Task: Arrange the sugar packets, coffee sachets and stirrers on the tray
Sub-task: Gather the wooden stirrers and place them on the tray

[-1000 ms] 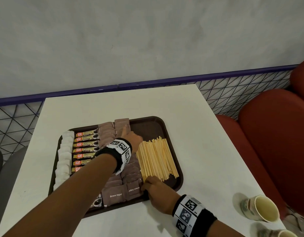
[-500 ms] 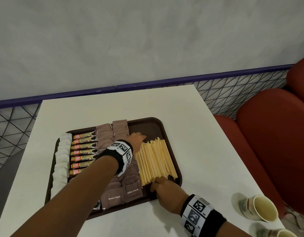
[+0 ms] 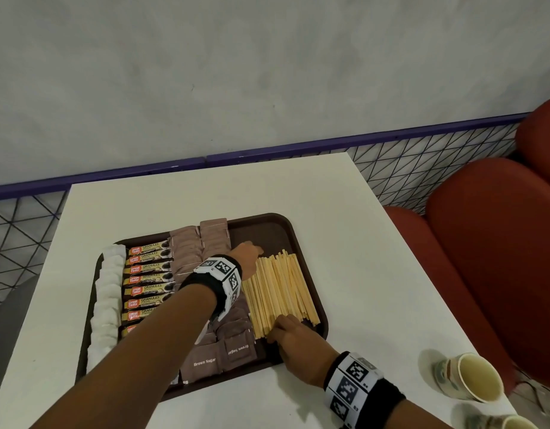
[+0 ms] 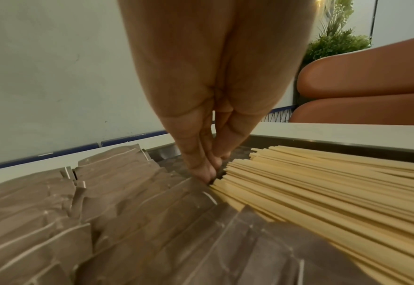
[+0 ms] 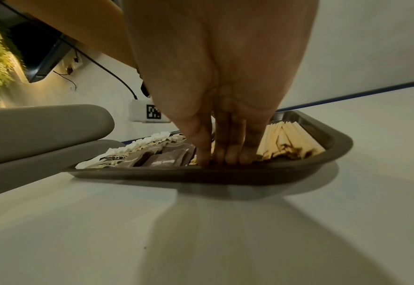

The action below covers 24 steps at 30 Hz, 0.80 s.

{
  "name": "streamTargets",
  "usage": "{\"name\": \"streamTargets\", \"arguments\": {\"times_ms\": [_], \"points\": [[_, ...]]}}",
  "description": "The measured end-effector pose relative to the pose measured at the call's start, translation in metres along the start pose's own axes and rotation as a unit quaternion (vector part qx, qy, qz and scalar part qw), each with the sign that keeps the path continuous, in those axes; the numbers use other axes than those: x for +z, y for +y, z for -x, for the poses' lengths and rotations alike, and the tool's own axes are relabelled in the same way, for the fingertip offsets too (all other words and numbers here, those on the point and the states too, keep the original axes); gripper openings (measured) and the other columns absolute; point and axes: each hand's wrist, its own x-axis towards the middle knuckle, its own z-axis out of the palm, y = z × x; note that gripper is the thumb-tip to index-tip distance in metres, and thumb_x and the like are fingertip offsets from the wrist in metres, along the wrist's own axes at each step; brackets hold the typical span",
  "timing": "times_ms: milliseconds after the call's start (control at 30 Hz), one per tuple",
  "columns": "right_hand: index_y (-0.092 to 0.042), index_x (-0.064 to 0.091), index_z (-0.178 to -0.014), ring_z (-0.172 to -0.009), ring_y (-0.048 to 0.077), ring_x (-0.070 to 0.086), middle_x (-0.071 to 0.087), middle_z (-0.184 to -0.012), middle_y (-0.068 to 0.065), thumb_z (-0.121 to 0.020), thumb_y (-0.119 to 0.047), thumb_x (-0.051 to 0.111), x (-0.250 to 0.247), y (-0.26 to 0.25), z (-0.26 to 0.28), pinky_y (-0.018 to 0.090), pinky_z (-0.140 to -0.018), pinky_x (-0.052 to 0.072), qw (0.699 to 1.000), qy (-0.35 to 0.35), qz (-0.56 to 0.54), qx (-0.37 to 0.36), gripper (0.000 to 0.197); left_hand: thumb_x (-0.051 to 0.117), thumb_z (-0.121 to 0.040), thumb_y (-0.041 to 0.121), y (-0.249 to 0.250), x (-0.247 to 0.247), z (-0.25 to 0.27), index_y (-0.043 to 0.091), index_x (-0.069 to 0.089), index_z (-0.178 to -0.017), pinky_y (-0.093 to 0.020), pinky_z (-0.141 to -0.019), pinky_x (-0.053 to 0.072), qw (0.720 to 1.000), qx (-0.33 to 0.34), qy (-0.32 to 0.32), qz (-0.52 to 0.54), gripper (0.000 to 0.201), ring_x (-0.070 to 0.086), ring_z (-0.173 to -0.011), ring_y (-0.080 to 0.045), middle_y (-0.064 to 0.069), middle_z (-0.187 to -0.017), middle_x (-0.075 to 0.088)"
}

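A dark brown tray [image 3: 267, 222] on the white table holds white sugar packets [image 3: 108, 292] on the left, a column of coffee sachets [image 3: 148, 278], brown sugar packets [image 3: 202, 243] in the middle and a bundle of wooden stirrers [image 3: 278, 289] on the right. My left hand [image 3: 247, 253] lies with straight fingers [image 4: 202, 167] against the far end of the stirrers [image 4: 323, 192], beside the brown sugar packets [image 4: 103, 212]. My right hand [image 3: 286, 331] presses straight fingertips [image 5: 230, 156] against the near ends of the stirrers [image 5: 291, 138], just inside the tray's near rim [image 5: 225, 174].
Two paper cups [image 3: 472, 380] stand at the table's near right corner, one cut off by the frame edge. Red seats [image 3: 490, 258] lie to the right, a grey seat [image 5: 42, 125] to the left. A mesh barrier with a purple rail [image 3: 329, 145] runs behind the table.
My right hand slid right along the near ends of the stirrers. My left hand shifted right to their far end. The bundle looks more squared up.
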Motion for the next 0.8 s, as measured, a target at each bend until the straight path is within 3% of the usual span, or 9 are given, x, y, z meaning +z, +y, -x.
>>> {"name": "streamTargets", "arguments": {"times_ms": [200,400,533,700,800], "points": [[-0.005,0.052,-0.123,-0.119,0.025,0.040,0.045,-0.127,0.012,-0.092,-0.004,0.037,-0.003,0.003,0.002,0.033,-0.101,0.037,1.000,-0.003,-0.014,-0.004,0.034,0.036,-0.090,-0.009,0.006,-0.004,0.001,0.009,0.031,-0.145,-0.032,-0.109,0.030,0.999,-0.009,0.011,0.030,0.058,0.033,-0.135,-0.030,-0.016,-0.145,0.032],[-0.005,0.049,-0.122,-0.117,0.026,0.042,0.047,-0.125,0.012,-0.093,-0.008,0.037,-0.006,0.007,0.011,0.035,-0.097,0.040,0.997,-0.016,0.041,0.057,0.032,0.036,-0.089,-0.010,0.018,0.000,-0.003,0.011,0.025,-0.147,-0.040,-0.110,0.031,0.999,0.021,0.005,0.039,0.063,0.029,-0.136,-0.031,-0.015,-0.147,0.028],[-0.005,0.051,-0.121,-0.114,0.027,0.043,0.048,-0.123,0.012,-0.092,-0.007,0.038,-0.005,0.012,0.007,0.036,-0.099,0.040,0.998,0.005,0.044,0.041,0.032,0.035,-0.090,-0.009,0.026,0.008,-0.006,0.010,0.031,-0.145,-0.038,-0.108,0.034,0.999,0.031,-0.016,0.038,0.059,0.034,-0.132,-0.030,-0.015,-0.142,0.035],[-0.003,0.052,-0.118,-0.113,0.029,0.044,0.050,-0.121,0.014,-0.092,-0.008,0.038,-0.003,0.012,0.012,0.039,-0.098,0.041,0.997,0.002,0.060,0.048,0.030,0.035,-0.087,-0.011,0.028,0.006,-0.012,0.010,0.023,-0.147,-0.040,-0.109,0.033,0.998,0.033,0.027,0.049,0.065,0.024,-0.136,-0.030,-0.013,-0.147,0.025],[-0.004,0.055,-0.114,-0.110,0.030,0.048,0.053,-0.117,0.014,-0.089,-0.007,0.042,0.003,0.011,0.014,0.039,-0.093,0.045,0.997,0.023,0.059,0.039,0.028,0.035,-0.088,-0.009,0.029,0.006,-0.014,0.010,0.021,-0.148,-0.040,-0.109,0.033,0.999,0.032,0.006,0.042,0.064,0.025,-0.137,-0.031,-0.013,-0.149,0.025]]}}
